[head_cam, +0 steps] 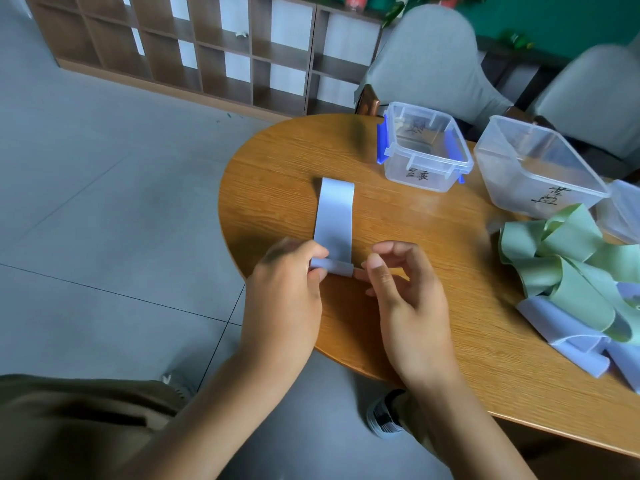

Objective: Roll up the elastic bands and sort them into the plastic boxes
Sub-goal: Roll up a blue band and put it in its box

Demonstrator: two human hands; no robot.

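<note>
Near the table's left rounded edge, the left hand (289,271) pinches the rolled near end of a pale blue band (335,216), its thumb and fingers curled round the left end of the small roll. At the roll's right end the right hand (398,275) has its thumb and bent fingers close together, fingertips touching or just beside the roll; whether they actually grip it I cannot tell. From the roll the rest of the band lies flat on the wooden table (277,174), running straight away from the person toward the far edge. Beyond it, near the far edge, stands a clear plastic box with blue clips (424,150), open, with dark handwriting on its front wall. Just to its right stands a larger clear box (533,168), also open and marked with handwriting, and a third clear box (621,209) shows only partly at the right edge of the view. On the table's right side, in front of those boxes, lies a loose heap of green bands (568,261) over more pale blue ones (571,344). Behind the table stand two grey chairs (433,60), and a wooden shelf unit (194,46) stands on the tiled floor.
</note>
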